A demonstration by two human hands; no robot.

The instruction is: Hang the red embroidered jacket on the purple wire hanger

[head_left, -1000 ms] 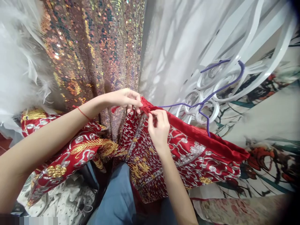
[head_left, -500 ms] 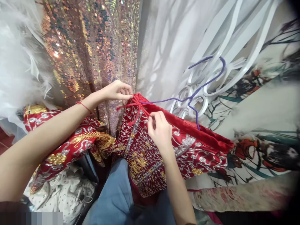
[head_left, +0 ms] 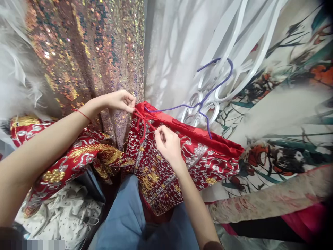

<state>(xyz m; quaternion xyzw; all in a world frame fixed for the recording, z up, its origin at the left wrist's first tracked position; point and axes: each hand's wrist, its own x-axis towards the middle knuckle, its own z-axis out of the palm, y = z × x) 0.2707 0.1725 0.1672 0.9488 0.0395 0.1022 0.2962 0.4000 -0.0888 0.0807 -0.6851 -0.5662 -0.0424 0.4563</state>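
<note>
A red skirt [head_left: 197,163] with silver and gold embroidery lies across my lap, its plain red satin waistband slanting down to the right. At the waistband's left end a red drawstring [head_left: 144,129] is looped in a bow-like knot. My left hand [head_left: 122,100] pinches one part of the cord at the upper left. Lower right of the knot, my right hand [head_left: 169,144] pinches another part, with the cord stretched between the two hands. A purple wire hanger [head_left: 205,99] reaches into the waistband, its hook end free above.
Another red embroidered piece [head_left: 83,152] lies under my left forearm. A sequinned cloth [head_left: 91,52] hangs behind my left hand, beside white feathers [head_left: 17,62]. Behind the hanger are white curled bars [head_left: 238,34] and a floral-printed cloth [head_left: 275,156]. White dotted fabric [head_left: 62,218] lies lower left.
Both hands, the skirt and the hanger sit a little further left in view, as does the background. Both hands keep their pinch on the drawstring; its knot looks tighter.
</note>
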